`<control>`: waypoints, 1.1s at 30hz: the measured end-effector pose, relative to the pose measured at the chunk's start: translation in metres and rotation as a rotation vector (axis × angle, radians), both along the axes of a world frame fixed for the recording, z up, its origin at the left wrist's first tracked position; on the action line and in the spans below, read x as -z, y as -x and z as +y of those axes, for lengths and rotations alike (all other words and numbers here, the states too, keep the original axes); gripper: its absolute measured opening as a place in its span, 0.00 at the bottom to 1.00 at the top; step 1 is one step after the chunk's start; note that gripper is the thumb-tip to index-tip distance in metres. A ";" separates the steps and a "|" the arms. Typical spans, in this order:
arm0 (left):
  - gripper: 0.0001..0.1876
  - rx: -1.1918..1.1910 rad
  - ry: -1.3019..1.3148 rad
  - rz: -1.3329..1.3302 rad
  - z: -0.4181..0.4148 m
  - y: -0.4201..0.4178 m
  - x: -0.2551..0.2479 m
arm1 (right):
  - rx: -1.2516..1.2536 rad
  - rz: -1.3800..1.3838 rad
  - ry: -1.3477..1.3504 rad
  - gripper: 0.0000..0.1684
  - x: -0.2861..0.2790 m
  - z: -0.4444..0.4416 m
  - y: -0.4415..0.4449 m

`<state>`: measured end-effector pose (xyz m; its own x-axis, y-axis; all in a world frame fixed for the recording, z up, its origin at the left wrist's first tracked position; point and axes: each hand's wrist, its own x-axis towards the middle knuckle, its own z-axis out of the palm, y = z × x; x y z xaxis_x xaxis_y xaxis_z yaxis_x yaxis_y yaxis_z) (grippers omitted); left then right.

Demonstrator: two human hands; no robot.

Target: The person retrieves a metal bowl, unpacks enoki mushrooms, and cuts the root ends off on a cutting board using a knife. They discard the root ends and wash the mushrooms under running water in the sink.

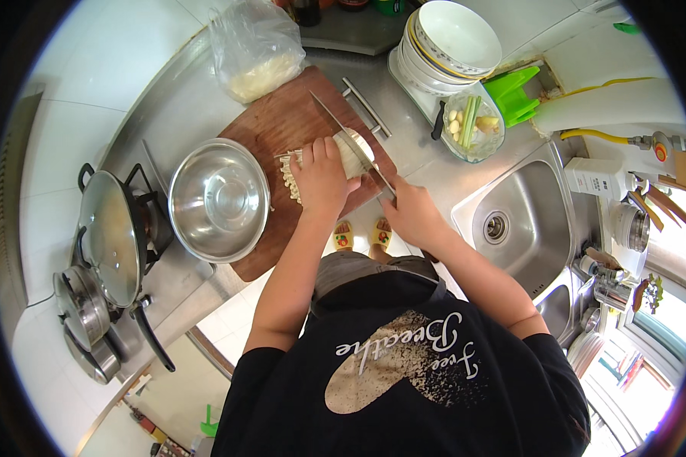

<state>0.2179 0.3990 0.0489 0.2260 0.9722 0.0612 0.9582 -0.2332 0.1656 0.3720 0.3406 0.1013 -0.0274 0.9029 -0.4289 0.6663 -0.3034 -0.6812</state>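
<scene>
My right hand (414, 211) is closed around the handle of a kitchen knife (338, 124), whose long blade points up and to the left over a wooden cutting board (286, 114). Under the blade lies a bunch of thin white enoki mushrooms (353, 154). My left hand (323, 180) presses on the bunch, fingers spread over it, left of the blade. The small caps of the mushrooms (288, 177) stick out left of this hand. An empty stainless steel bowl (219, 200) rests at the board's left edge. A plastic bag (257, 51) with pale contents touches the board's upper left corner.
A lidded wok (111, 237) sits on the stove at left, near stacked pots (83, 308). Upper right stand stacked bowls (457, 40) and a glass dish (473, 128) with scallion, garlic and what looks like ginger. A steel sink (520, 217) is at right.
</scene>
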 end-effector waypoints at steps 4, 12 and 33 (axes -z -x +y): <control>0.43 0.000 0.016 -0.003 0.001 0.001 -0.001 | -0.004 -0.023 0.006 0.20 0.002 0.009 0.005; 0.43 -0.005 0.030 0.016 0.001 0.000 -0.003 | -0.001 0.002 0.012 0.21 -0.003 0.003 0.003; 0.40 -0.007 0.051 0.022 0.001 0.001 -0.004 | -0.023 -0.070 -0.014 0.15 0.010 0.021 0.008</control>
